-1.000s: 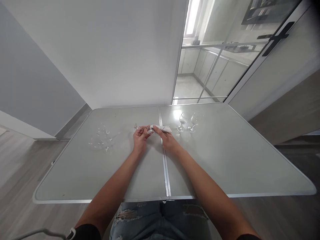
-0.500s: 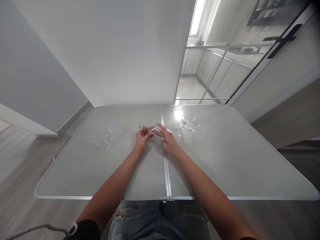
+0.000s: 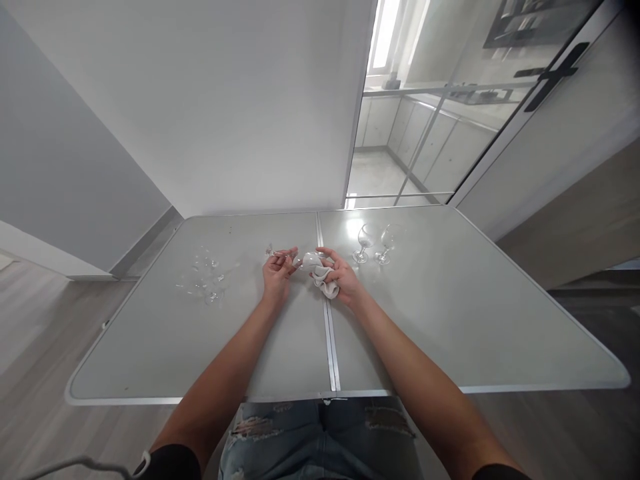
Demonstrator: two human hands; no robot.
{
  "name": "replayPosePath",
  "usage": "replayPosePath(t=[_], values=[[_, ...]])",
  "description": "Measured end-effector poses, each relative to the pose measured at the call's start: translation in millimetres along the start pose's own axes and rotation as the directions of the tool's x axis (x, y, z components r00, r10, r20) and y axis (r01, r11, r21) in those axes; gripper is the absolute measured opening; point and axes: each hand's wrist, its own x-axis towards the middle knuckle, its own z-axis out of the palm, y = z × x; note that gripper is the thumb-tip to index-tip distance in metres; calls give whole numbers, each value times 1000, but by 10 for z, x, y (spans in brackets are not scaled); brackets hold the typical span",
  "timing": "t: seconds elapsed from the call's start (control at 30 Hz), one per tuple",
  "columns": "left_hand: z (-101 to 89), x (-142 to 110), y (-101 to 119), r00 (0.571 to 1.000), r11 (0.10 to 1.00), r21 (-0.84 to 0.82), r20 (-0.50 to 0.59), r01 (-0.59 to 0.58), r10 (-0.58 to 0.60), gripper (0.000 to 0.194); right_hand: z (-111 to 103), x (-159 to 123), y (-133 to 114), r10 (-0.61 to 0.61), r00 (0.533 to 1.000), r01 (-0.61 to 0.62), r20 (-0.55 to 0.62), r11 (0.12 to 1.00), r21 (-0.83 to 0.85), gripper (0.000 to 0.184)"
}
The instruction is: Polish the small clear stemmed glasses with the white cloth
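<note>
My left hand (image 3: 277, 272) pinches the stem of a clear wine glass (image 3: 300, 257), which lies sideways above the middle of the grey folding table (image 3: 450, 320). Around the glass's bowl my right hand (image 3: 340, 277) is closed, gripping a crumpled white cloth (image 3: 326, 285) that is pressed against it. Both hands meet near the table's centre seam.
Two upright wine glasses (image 3: 374, 244) stand just right of my hands. Several clear glasses (image 3: 206, 281) are grouped on the left half of the table. A white wall lies behind, and a glass door (image 3: 440, 120) at the back right.
My right hand has turned palm-up and the cloth now hangs bunched below it instead of lying stretched along the glass. My left hand stays on the stem.
</note>
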Motion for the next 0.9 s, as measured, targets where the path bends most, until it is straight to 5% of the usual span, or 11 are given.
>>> replayPosePath(t=[0.2, 0.37, 0.5, 0.67, 0.9], values=[[21, -24, -40, 998, 993, 116, 66, -17, 10, 37, 115, 5, 36, -97, 995, 100, 31, 981, -166, 88], [-5, 21, -51, 1000, 994, 106, -1, 3, -3, 45, 46, 15, -22, -66, 990, 54, -127, 994, -91, 79], [-13, 33, -6, 997, 989, 142, -55, -47, 56, 59, -41, 33, -45, -164, 951, 111, -263, 973, -204, 60], [10, -15, 28, 988, 879, 464, 149, -107, 41, 22, -39, 22, -105, -346, 883, 249, -319, 919, -306, 48], [88, -110, 17, 896, 812, 526, 445, -254, -8, 25, 29, -58, -291, -374, 851, 346, -369, 927, -144, 48]])
